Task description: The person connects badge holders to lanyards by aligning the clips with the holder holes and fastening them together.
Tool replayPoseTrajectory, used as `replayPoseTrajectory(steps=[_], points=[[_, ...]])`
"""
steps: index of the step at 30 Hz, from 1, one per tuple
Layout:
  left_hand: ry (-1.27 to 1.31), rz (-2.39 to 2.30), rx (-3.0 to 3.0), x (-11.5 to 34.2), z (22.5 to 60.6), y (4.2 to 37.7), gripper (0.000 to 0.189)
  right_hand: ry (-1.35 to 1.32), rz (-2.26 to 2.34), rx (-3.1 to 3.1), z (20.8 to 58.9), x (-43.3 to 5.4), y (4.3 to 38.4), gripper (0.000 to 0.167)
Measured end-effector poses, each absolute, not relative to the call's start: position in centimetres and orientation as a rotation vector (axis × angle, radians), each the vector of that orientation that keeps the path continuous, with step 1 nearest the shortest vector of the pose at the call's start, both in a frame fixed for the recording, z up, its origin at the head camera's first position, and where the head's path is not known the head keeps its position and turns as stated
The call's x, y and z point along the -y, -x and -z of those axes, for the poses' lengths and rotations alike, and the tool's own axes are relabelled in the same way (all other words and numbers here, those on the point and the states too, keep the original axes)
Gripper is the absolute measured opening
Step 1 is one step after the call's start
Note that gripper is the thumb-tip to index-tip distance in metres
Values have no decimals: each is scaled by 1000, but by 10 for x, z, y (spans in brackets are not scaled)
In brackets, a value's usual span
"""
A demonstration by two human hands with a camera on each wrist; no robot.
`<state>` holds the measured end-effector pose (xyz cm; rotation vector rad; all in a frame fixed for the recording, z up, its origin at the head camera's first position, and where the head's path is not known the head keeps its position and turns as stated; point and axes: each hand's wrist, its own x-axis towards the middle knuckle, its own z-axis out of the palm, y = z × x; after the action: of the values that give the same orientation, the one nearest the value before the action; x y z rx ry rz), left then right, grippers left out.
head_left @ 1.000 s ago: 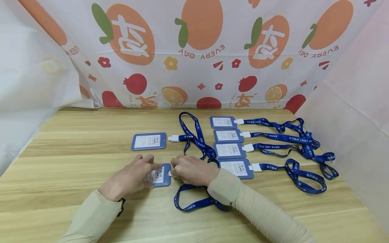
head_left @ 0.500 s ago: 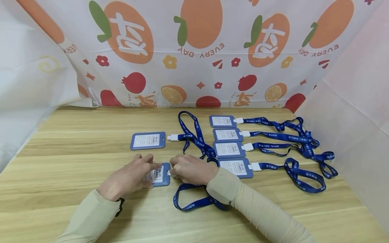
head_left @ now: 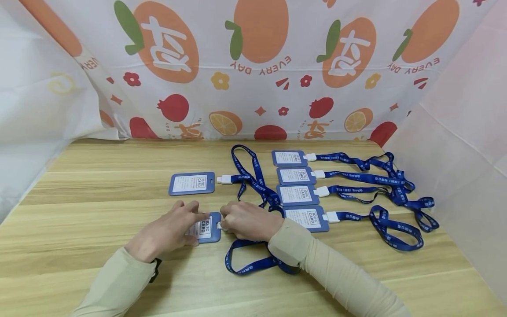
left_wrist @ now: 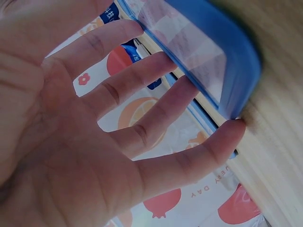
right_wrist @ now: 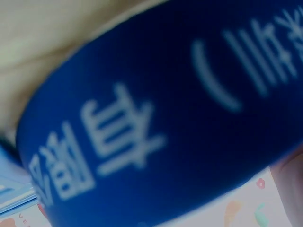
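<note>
My left hand (head_left: pixel 168 229) holds a blue ID badge holder (head_left: pixel 214 233) flat on the table, fingers along its far edge and thumb at its near edge. In the left wrist view several fingertips line the side of that badge holder (left_wrist: pixel 241 61). At its slotted end, my right hand (head_left: pixel 247 222) pinches the white clip (head_left: pixel 219 225) of a blue lanyard (head_left: pixel 249 267); the fingers hide most of the clip. A close, blurred lanyard strap (right_wrist: pixel 165 127) with white lettering fills much of the right wrist view.
Behind my hands lies another badge holder (head_left: pixel 192 183), apart from a white clip (head_left: pixel 225 179) on its lanyard. At right, several badge holders (head_left: pixel 297 194) lie in a column with lanyards (head_left: pixel 396 180) attached. A fruit-print cloth (head_left: pixel 253 97) hangs along the table's back edge.
Both hands keep their hold at the near badge holder and clip. The whole scene shifts slightly left in the head view.
</note>
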<state>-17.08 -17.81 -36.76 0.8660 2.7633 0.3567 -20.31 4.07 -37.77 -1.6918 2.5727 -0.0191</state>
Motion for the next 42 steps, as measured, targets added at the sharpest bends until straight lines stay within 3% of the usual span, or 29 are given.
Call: replayPoseTrajectory(steps=[42], points=[[-925, -389, -2769, 180, 372, 173, 59, 1720, 36, -2570, 380, -40, 204, 16]])
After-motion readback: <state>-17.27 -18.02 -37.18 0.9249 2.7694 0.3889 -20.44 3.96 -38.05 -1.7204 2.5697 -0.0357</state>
